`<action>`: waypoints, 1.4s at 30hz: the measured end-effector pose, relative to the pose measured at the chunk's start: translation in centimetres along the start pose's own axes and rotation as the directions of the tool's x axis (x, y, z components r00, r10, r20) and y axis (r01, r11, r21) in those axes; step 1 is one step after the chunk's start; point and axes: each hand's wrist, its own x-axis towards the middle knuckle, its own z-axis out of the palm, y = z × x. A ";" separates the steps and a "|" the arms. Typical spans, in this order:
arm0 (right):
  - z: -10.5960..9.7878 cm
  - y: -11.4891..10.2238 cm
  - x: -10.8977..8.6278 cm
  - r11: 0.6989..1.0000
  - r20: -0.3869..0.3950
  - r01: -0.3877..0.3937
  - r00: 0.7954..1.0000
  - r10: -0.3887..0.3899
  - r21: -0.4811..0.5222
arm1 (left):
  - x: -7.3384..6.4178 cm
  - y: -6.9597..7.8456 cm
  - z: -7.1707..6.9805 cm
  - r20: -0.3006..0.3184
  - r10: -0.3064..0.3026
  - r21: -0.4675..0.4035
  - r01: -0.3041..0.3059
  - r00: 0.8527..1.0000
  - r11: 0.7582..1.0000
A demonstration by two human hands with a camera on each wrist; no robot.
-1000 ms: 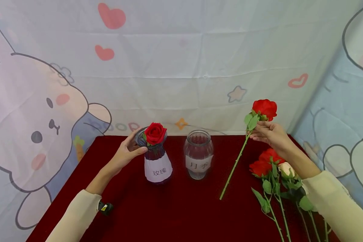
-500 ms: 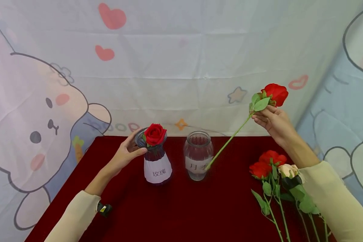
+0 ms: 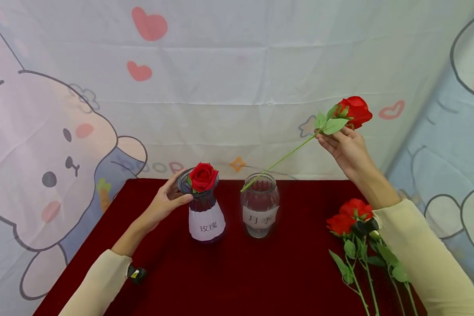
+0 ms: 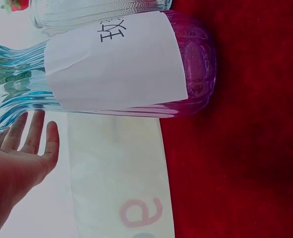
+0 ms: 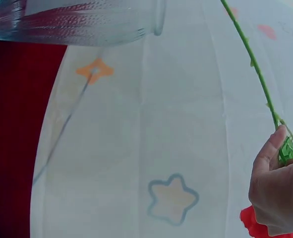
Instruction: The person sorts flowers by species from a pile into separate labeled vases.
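Red flower [image 3: 355,112], pinched by the right hand [image 3: 347,151], hangs at two o'clock from the jar [image 3: 260,202]; its stem tip [image 3: 243,189] has risen above the label [image 3: 260,218], seemingly crossing the mouth. Left hand [image 3: 167,195], fingers spread, touches the vase [image 3: 202,203] at nine o'clock.

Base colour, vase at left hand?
The vase's base is purple; clearest in the left wrist view.

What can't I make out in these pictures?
Head view: lower ends of the lying roses, cut off by the bottom edge.
Left wrist view: bloom of the rose in the blue-and-purple vase, beyond the left edge.
Right wrist view: stem tip of the held rose, beyond the top edge.
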 end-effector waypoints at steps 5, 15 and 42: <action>1.4 0.2 0.8 0.998 0.006 0.040 0.999 -0.040 0.040 | 0.0 0.2 -0.1 -0.004 -0.002 0.006 0.002 1.000 1.000; 5.1 2.2 2.3 0.992 0.042 0.087 0.996 -0.084 -0.089 | -0.3 0.3 0.0 -0.004 -0.013 -0.004 0.013 1.000 1.000; 10.9 10.3 0.6 0.708 0.354 0.225 0.934 0.039 -0.670 | -0.6 0.2 -0.4 -0.013 -0.009 0.036 0.009 1.000 0.999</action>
